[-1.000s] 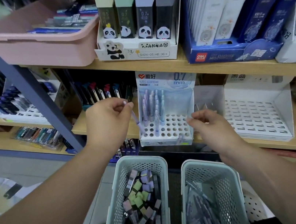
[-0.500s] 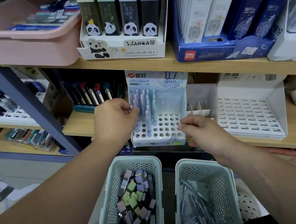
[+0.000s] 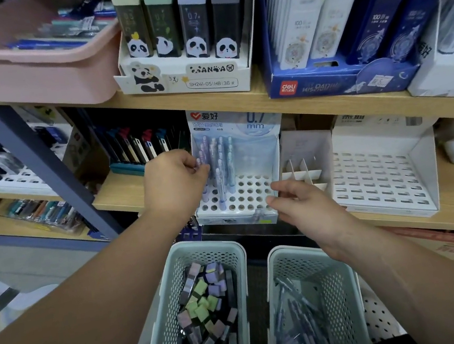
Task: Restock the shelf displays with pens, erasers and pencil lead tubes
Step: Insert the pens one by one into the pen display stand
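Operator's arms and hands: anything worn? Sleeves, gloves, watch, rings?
Nothing worn that shows. The forearms are bare to the frame edge: no sleeves, watch or bracelet. The left hand and right hand are ungloved, with no rings or markings visible.

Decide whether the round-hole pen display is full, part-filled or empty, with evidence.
Part-filled: pens stand upright in the back-left holes of the pen display; its front and right holes are bare.

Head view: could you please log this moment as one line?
left hand: pinches pen at display; right hand: open, by display's right edge; display: partly filled
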Demonstrator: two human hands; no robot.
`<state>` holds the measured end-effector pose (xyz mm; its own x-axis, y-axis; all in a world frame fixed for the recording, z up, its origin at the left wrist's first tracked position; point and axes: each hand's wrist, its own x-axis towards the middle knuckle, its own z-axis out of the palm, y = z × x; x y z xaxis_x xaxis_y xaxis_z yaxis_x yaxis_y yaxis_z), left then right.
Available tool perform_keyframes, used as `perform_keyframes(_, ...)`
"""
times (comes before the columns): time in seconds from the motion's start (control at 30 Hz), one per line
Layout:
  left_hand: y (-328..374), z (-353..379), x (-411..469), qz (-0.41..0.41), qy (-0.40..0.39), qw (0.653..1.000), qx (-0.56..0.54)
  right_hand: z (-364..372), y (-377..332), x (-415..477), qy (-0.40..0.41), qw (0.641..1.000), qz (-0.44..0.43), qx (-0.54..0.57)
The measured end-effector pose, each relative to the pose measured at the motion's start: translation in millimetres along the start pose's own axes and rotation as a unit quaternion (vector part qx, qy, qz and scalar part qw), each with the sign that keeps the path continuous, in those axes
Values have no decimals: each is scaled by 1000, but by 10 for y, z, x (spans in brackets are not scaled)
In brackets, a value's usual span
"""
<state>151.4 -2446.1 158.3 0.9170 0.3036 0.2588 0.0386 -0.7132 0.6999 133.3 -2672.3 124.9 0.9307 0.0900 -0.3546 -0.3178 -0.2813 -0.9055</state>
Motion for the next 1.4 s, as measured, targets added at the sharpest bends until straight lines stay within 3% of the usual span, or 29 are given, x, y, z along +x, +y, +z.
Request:
perform_keyframes(0.2,-16,-37,-46,-5,-4,1000,-13,-65,38,-67,3,1000,-9,-18)
perform_keyframes(0.4,-73,-237,-159,-43,26,997,-59,-397,201,-381,76,993,-32,-83)
perform_keyframes(0.57,36,-366,-461,-13,26,999,-45,-605,475,-795,47,985,-13,-163)
perform_keyframes(0.7,-13,-235,-985,-23,-117,993,-7,-599,847,-962,-10,975,64,-214)
perform_keyframes(0.83,-351,132,-1412,-61,-338,934,101,-483,1307,-880,-30,967,154,-202)
perform_keyframes(0.97,-658,628,-1671,-87,-402,899,149,-294,1782,-784,-12,958,237,-158)
perform_keyframes(1.17,-914,1202,-2120,-99,-386,910,114,51,2496,-613,-5,942,308,-136)
perform_keyframes(1.27,-1004,1317,-2238,-85,-348,929,95,188,2756,-508,-9,929,325,-175)
perform_keyframes(1.4,-1089,1368,-2334,-66,-318,940,102,376,3048,-458,45,920,357,-155)
